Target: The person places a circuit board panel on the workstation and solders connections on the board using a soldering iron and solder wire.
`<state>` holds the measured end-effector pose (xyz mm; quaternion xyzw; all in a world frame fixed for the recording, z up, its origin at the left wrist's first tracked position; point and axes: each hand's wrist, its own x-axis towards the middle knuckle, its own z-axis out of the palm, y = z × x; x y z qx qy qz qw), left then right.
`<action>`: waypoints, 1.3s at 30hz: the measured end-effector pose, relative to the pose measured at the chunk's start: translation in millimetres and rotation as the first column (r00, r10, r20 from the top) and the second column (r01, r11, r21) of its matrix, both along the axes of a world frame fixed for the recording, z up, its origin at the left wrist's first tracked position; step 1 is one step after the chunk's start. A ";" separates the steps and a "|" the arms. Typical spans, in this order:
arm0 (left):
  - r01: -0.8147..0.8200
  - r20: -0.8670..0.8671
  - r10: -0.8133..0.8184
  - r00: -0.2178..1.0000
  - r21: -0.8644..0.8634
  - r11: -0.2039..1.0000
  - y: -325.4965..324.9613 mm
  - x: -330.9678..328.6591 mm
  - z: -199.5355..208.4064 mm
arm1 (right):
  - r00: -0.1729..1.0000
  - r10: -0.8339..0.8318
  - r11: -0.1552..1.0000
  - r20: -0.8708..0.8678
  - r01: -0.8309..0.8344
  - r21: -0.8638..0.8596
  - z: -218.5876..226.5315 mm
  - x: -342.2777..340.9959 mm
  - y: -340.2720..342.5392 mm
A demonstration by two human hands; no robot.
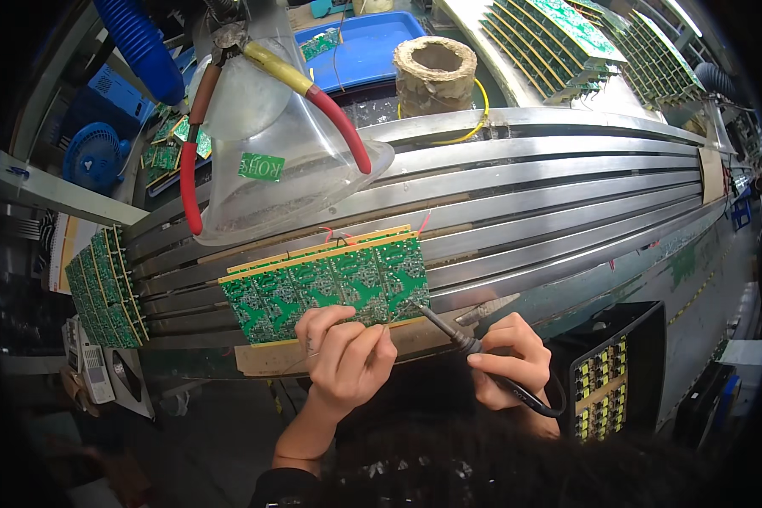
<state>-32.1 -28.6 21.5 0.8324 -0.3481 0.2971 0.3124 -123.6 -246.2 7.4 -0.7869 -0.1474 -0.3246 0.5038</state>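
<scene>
A green circuit board panel (330, 284) with yellow-tan edges leans at a tilt near the front of the metal slats, with another board behind it. My right hand (512, 364) is closed around a soldering iron (449, 330), its tip at the panel's lower right part. At the panel's lower edge my left hand (347, 356) is closed in a pinch. A thin strand of solder wire (295, 366) trails from its fingers; the end near the iron tip is hard to make out. Short red and black wires stick up behind the panel.
A clear funnel-shaped hood (288, 169) hangs over the slatted metal bench (533, 186), with red-handled pliers (339, 127) on it. Board stacks stand at left (106, 288) and back right (550, 42). Behind are a blue tray (381, 38) and a round tan pot (436, 85); a black bin (643, 339) is at right.
</scene>
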 end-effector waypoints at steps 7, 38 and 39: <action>0.032 -0.031 -0.034 0.999 -0.070 0.997 5.3 -2.2 1.0 | 1.000 0.014 0.993 0.010 -0.015 0.117 2.0 -3.5 -7.7; 0.021 -0.027 -0.021 0.999 -0.013 1.000 -14.2 -3.0 4.0 | 0.961 0.255 0.967 -0.107 -0.252 0.035 33.5 25.8 -49.4; 0.016 -0.028 -0.016 0.999 -0.014 1.000 -13.4 -3.9 4.3 | 0.956 0.267 0.964 -0.118 -0.267 0.018 36.3 27.0 -49.2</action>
